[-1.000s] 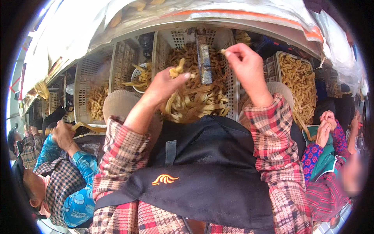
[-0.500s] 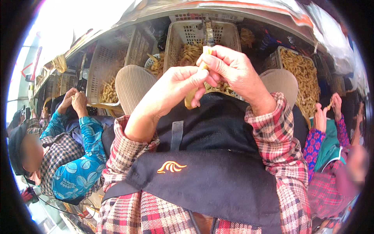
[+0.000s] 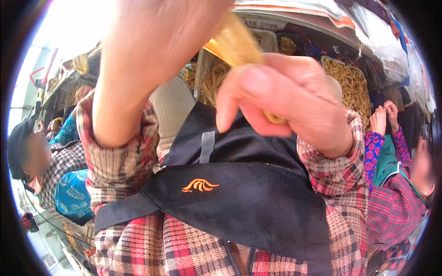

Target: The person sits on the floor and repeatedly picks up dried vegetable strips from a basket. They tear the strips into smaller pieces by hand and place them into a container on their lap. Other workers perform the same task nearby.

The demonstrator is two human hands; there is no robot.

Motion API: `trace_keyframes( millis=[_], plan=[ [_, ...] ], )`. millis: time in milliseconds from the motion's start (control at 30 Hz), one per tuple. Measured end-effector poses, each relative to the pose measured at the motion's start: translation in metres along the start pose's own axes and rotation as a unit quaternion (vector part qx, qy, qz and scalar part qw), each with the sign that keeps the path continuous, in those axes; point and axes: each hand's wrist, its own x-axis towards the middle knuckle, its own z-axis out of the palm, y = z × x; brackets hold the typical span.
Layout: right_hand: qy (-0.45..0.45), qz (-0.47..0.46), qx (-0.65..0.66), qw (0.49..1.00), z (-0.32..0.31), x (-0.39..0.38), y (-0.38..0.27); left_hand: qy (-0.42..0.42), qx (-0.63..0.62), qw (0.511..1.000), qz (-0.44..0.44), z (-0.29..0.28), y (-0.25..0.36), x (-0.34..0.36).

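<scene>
A pale yellow, blurred strip stretches upward from my right hand, whose fingers are curled round it, with a bit showing below them. My left hand is raised large and blurred at the top left, beside the strip's upper end; its fingers are hidden or out of frame. Below both hands lies a black apron over my plaid clothes. Behind my right hand, a crate of yellowish strips is partly hidden.
At right, a crate holds many short knotted yellow pieces, beside a co-worker's hands. Another co-worker sits at left. A shelf edge draped with white plastic runs along the top, and my knee shows below the crates.
My hands came together on a yellow piece, then separated: the left rose sharply toward the top and camera, the right shifted down and rightward, with the strip now stretched between them.
</scene>
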Motion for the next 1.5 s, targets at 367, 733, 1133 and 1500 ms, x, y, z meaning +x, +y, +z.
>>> trace_keyframes(
  millis=[367, 733, 1133, 1500],
  plan=[
    [0.053, -0.148, -0.5, 0.851, -0.013, -0.012, 0.062, 0.015, -0.737, 0.304, -0.604, 0.048, 0.051, -0.041],
    [0.114, -0.214, -0.414, 0.878, -0.029, -0.014, 0.074, -0.045, -0.855, 0.271, -0.44, 0.063, 0.032, -0.084],
    [0.236, -0.069, -0.501, 0.83, -0.035, -0.006, 0.074, -0.007, -0.161, 0.953, -0.256, 0.065, 0.029, -0.078],
    [0.313, 0.032, 0.174, 0.933, -0.061, 0.003, 0.111, -0.124, -0.614, 0.523, -0.578, 0.081, 0.003, -0.091]
  ],
)
